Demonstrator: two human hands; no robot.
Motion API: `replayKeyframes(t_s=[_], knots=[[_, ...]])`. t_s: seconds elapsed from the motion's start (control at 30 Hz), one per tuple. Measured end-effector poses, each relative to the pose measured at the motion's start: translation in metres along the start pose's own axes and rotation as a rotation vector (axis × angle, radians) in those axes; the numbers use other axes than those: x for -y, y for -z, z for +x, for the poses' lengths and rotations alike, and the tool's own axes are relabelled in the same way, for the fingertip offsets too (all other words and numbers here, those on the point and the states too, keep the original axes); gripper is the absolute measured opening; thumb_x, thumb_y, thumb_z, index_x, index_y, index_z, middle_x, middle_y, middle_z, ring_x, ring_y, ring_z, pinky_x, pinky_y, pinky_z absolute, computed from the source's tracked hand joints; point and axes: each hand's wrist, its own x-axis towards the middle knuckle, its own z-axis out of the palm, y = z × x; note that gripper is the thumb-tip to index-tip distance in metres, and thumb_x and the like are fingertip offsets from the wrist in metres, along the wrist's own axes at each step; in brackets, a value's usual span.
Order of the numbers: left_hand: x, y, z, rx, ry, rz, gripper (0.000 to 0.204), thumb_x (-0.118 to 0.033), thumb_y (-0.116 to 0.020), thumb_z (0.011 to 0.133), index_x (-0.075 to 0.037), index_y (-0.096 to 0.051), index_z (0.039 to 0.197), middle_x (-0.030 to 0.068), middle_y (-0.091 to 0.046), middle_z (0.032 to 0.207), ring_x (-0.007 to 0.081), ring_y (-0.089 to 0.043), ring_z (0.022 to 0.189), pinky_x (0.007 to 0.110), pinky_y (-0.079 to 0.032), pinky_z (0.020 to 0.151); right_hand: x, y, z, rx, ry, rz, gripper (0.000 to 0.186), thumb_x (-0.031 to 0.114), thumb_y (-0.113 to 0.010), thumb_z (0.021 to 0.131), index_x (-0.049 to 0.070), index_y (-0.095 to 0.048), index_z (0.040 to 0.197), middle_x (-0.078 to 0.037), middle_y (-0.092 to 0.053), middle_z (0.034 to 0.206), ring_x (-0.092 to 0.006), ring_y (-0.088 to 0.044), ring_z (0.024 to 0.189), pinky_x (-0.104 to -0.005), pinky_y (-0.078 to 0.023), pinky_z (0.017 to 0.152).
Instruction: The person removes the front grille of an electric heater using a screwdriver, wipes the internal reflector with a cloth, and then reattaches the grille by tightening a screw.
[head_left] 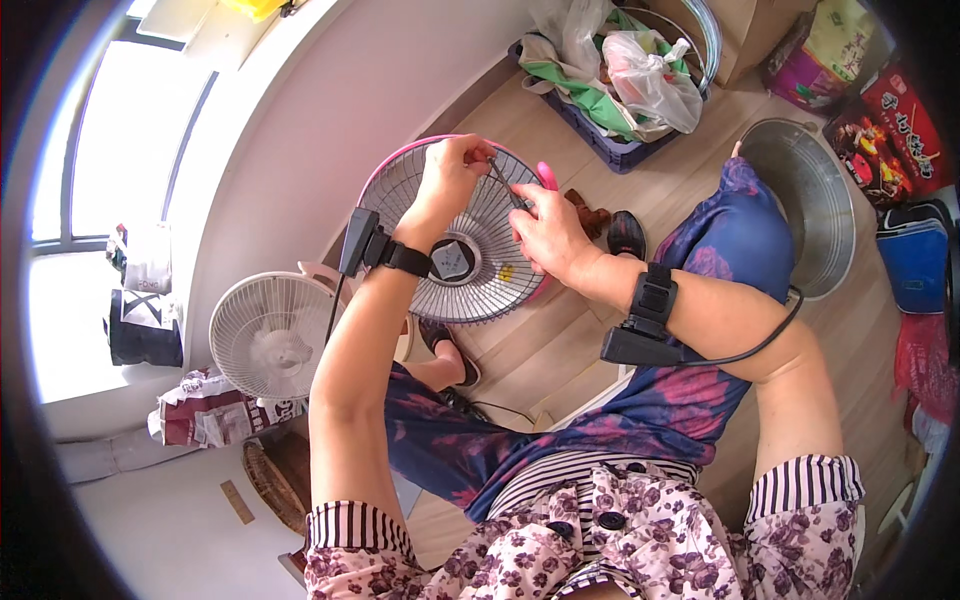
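A round fan [400, 190] with a dark wire grille, a pink rim and a pale square badge at its hub stands before me, its grille facing up toward me. Over its far edge my left hand [452, 180] is closed in a pinch. A thin dark strip [503, 180] runs from those fingertips down to my right hand [552, 228], whose thumb and forefinger close on its lower end. What kind of thing the strip is cannot be made out. A pink rounded piece [546, 176] shows just beyond the right hand, at the fan's right edge.
A white fan [270, 335] stands at the left by the window wall. On the far floor is a dark blue crate [615, 150] with bags. A metal tub [800, 200] sits at my right, beside a red box [890, 135]. Shoes [627, 235] lie beyond the fan.
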Motion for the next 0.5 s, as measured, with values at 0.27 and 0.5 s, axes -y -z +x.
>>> replayKeyframes(t_s=[0.27, 0.5], knots=[[0.002, 0.001, 0.025, 0.093, -0.317, 0.338, 0.017, 0.005, -0.062, 0.063, 0.001, -0.063, 0.079, 0.0151, -0.062, 0.068, 0.0276, -0.062, 0.066, 0.034, -0.049, 0.062, 0.021, -0.004, 0.001, 0.036, -0.388, 0.583, 0.046, 0.006, -0.045, 0.084, -0.006, -0.040, 0.129, -0.006, -0.050, 0.067, -0.0105, -0.045, 0.046, -0.0255, -0.035, 0.032], [0.002, 0.002, 0.031, 0.203, -0.173, 0.229, 0.020, 0.007, -0.065, 0.064, 0.000, -0.065, 0.082, 0.0141, -0.065, 0.074, 0.0257, -0.064, 0.070, 0.033, -0.051, 0.065, 0.010, 0.000, 0.007, 0.075, -0.403, 0.541, 0.026, 0.008, -0.044, 0.086, -0.008, -0.048, 0.106, -0.009, -0.055, 0.066, -0.0150, -0.049, 0.044, -0.0293, -0.037, 0.031]])
